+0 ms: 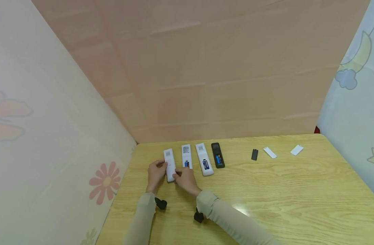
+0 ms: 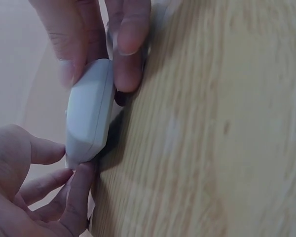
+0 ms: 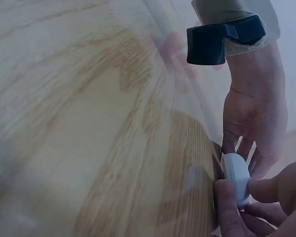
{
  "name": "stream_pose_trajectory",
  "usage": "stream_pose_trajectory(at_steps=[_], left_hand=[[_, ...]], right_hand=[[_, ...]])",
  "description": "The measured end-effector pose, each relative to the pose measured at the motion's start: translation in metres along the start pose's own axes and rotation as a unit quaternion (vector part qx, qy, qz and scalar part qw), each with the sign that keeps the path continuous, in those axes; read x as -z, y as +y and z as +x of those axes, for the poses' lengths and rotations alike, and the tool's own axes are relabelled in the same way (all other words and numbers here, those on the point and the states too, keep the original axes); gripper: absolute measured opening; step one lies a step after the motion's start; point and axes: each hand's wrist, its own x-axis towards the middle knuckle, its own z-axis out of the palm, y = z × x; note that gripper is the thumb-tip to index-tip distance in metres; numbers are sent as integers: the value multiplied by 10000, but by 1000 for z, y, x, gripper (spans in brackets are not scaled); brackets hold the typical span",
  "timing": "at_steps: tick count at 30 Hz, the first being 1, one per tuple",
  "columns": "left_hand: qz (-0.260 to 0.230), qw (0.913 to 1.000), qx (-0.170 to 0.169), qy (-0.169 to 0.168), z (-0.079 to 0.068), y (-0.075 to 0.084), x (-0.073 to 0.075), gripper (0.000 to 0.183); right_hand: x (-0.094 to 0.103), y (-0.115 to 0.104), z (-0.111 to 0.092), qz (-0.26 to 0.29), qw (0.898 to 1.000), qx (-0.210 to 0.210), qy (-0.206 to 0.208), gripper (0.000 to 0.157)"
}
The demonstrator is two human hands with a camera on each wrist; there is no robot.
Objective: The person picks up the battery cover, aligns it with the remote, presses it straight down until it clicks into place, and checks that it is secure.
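Note:
A white remote control [image 1: 169, 165] lies back side up at the left end of a row, its back smooth with no batteries showing. My left hand [image 1: 156, 174] holds its left edge, thumb and fingers touching the remote in the left wrist view. My right hand [image 1: 186, 179] grips the near right part between thumb and fingers. In the right wrist view the end of the white remote [image 3: 236, 175] shows between both hands. Just right of it lies a second white remote [image 1: 186, 154] with a blue battery visible, its near end hidden by my right hand.
Farther right are a third white remote [image 1: 203, 156] and a black remote [image 1: 217, 153], both with batteries exposed. Three loose battery covers lie to the right: a black cover [image 1: 255, 154], a white cover [image 1: 270, 152] and another white cover [image 1: 296, 150]. Fabric walls border the wooden table [image 1: 281, 194].

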Motion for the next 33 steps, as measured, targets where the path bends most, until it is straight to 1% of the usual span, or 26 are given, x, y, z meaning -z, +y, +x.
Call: stream_pose_trajectory(at_steps=[2,5,10,14,17,20,24,27,33], left_hand=[[-49,10000,7,6,0,0,1,26],[85,10000,-14,14,1,0,3,26],[414,9991,-5,86,3,-3,5,27],[540,9983,-127,191,1,-6,6,25],[590,9977,-233,237,1,-7,5,24],[674,9970,-275,269,2,-7,5,22],[750,9962,-332,298,2,-4,5,22],[793,9958,-341,298,1,-2,5,22],[861,9957,-299,162,0,0,7,23]], right_hand=[[-2,-1,1,-130,9999,28,64,32],[-4,-2,2,-270,9995,33,159,30],[-8,-1,2,-180,9996,70,208,30],[-13,-2,-1,-62,9996,59,271,31],[-15,-1,-2,-95,9992,114,377,30],[-15,-1,0,-328,9979,227,510,28],[-15,0,1,-488,9967,286,577,27],[-15,0,1,-375,9976,268,515,28],[-15,-2,1,-500,9977,167,435,30]])
